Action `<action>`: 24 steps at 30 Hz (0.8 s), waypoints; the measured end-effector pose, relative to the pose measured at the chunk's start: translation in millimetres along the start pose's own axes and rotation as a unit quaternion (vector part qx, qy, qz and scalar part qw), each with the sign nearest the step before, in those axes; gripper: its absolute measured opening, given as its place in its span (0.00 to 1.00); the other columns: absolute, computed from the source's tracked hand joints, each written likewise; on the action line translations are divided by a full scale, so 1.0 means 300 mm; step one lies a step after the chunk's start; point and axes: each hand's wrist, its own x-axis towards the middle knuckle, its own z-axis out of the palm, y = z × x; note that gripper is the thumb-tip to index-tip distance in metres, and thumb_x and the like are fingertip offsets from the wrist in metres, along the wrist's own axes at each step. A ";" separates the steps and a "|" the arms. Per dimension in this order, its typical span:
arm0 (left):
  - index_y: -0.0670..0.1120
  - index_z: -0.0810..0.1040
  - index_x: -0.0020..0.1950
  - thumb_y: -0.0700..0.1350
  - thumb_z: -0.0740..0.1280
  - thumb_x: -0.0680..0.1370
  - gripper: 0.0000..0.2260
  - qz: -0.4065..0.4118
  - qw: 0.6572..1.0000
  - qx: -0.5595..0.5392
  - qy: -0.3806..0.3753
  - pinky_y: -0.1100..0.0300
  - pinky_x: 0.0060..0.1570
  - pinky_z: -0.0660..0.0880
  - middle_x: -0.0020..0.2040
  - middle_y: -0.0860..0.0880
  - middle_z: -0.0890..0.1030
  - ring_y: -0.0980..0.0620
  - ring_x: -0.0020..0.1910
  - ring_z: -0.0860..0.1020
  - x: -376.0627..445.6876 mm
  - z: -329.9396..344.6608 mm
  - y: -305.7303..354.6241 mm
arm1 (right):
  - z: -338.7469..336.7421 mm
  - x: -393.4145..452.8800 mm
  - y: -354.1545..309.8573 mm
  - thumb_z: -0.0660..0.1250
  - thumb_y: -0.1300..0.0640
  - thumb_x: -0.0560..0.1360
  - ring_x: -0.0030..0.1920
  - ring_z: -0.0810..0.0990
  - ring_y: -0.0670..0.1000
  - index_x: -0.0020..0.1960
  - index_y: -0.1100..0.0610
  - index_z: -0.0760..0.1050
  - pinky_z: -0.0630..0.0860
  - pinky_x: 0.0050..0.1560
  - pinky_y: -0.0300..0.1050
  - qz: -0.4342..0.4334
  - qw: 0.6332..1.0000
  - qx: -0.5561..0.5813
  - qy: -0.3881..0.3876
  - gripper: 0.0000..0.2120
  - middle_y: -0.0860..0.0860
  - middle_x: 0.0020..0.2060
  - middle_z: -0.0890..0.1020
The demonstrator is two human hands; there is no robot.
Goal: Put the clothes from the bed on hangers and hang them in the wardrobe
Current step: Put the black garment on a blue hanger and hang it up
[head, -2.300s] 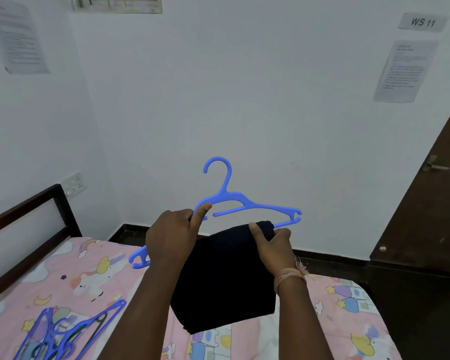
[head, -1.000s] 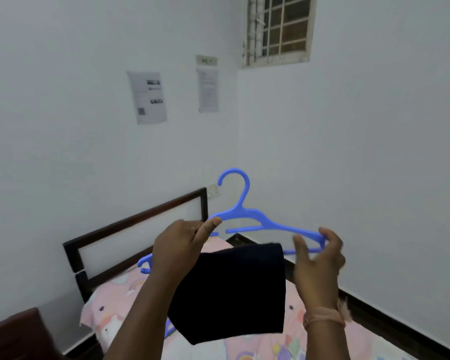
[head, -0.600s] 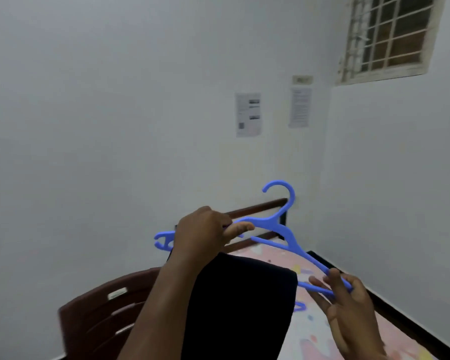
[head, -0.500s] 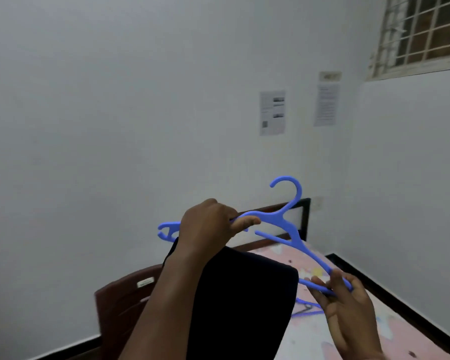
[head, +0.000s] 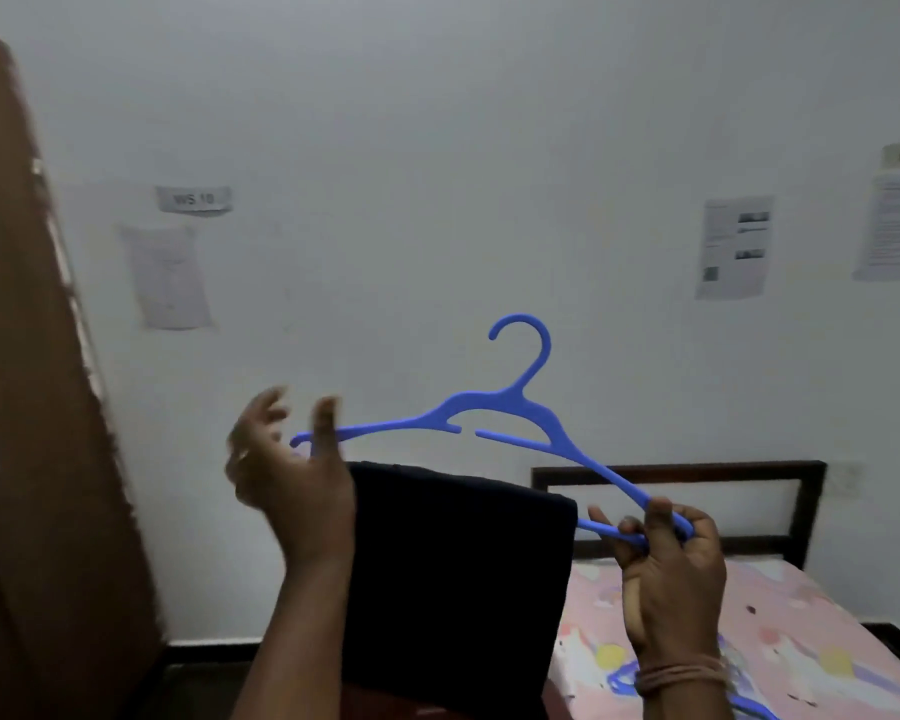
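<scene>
A blue plastic hanger is held up in front of the white wall, hook pointing up. A folded dark navy garment hangs over its lower bar. My right hand grips the hanger's right end. My left hand is blurred, fingers spread, right at the hanger's left end with nothing held. The brown wardrobe stands at the far left with its door closed. The bed with a pink cartoon sheet lies at the lower right.
The bed's dark headboard stands against the wall behind the hanger. Another blue hanger lies on the sheet by my right wrist. Paper notices are stuck on the wall.
The view has swung left, bringing the wardrobe into sight. My left hand has let go of the hanger and opened. My right hand keeps hold of the hanger's right end.
</scene>
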 end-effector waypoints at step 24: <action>0.43 0.76 0.67 0.46 0.65 0.82 0.15 -0.290 0.947 -0.133 -0.038 0.48 0.62 0.78 0.61 0.44 0.85 0.45 0.60 0.83 -0.115 -0.460 -0.151 | 0.330 -0.066 0.458 0.63 0.54 0.80 0.51 0.86 0.58 0.45 0.56 0.67 0.84 0.46 0.49 0.327 0.915 0.052 -0.230 0.09 0.59 0.45 0.84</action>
